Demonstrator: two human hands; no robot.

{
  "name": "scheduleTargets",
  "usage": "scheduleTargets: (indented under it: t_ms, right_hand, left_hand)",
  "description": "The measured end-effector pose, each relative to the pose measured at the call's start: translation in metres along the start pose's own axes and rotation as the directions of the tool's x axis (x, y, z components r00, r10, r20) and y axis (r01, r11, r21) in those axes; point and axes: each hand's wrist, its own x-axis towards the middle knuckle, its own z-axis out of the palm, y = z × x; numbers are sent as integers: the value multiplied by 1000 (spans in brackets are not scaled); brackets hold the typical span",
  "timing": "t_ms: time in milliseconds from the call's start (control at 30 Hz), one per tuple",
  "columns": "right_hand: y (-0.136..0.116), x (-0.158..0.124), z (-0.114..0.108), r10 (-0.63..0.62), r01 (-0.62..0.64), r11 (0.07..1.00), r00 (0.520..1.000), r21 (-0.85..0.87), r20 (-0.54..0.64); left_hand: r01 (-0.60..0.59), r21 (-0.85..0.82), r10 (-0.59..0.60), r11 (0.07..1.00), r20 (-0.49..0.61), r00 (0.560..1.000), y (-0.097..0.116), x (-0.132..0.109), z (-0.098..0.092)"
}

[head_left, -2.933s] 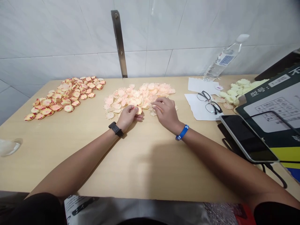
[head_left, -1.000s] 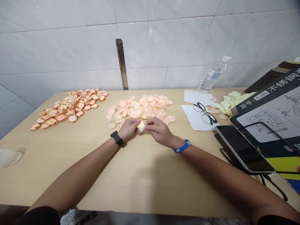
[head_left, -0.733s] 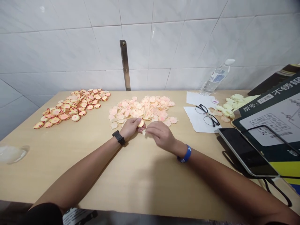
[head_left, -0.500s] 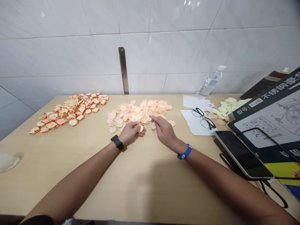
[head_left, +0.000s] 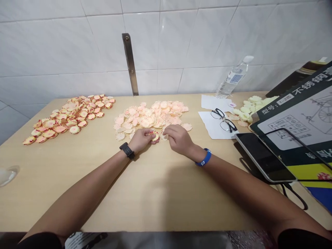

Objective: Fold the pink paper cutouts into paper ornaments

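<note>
My left hand (head_left: 142, 140), a black watch at its wrist, pinches a small flower-shaped disc (head_left: 155, 137), pale yellow with red on its scalloped edge. To the right, my right hand (head_left: 177, 139) has its fingers curled together just above the table; whatever may be between the fingertips is hidden. Behind both hands lies a loose heap of pale pink and cream flower-shaped pieces (head_left: 151, 116). At the left is a spread pile of similar discs with red edges (head_left: 66, 119), some of which look layered.
White paper (head_left: 207, 126) with eyeglasses (head_left: 223, 121) lies right of the heap, a water bottle (head_left: 233, 81) behind. Pale green flower pieces (head_left: 249, 109), a phone (head_left: 264, 157) and a dark printed box (head_left: 301, 114) fill the right side. A tiled wall (head_left: 181, 38) bounds the table.
The view has tilted downward, so everything sits higher. My right hand's fingers have curled down from the heap, nearer the disc in my left hand.
</note>
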Motion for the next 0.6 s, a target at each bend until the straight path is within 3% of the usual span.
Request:
scheduleTargets:
  t_ms: [67, 167, 300, 400, 500, 600]
  right_hand:
    - [-3, 0, 1, -69, 70, 997, 995, -18, 78]
    - [-3, 2, 3, -58, 66, 997, 988, -44, 146]
    - [-2, 2, 3, 27, -22, 999, 994, -43, 109]
    - [-4, 0, 3, 38, -34, 998, 997, -54, 69]
    - [-7, -2, 3, 45, -35, 996, 993, -86, 110]
    - [-8, -1, 5, 70, -49, 992, 980, -119, 184]
  left_hand:
    - [34, -38, -35, 999, -9, 999, 2, 0, 0]
    - [63, -59, -65, 996, -28, 997, 4, 0, -1]
    - [13, -13, -13, 1000, -1, 1000, 3, 1, -1]
    - [-36, 61, 38, 997, -38, 999, -1, 1, 0]
    - [-62, 118, 73, 991, -89, 993, -3, 2, 2]
    - [-24, 77, 32, 997, -112, 993, -3, 3, 3]
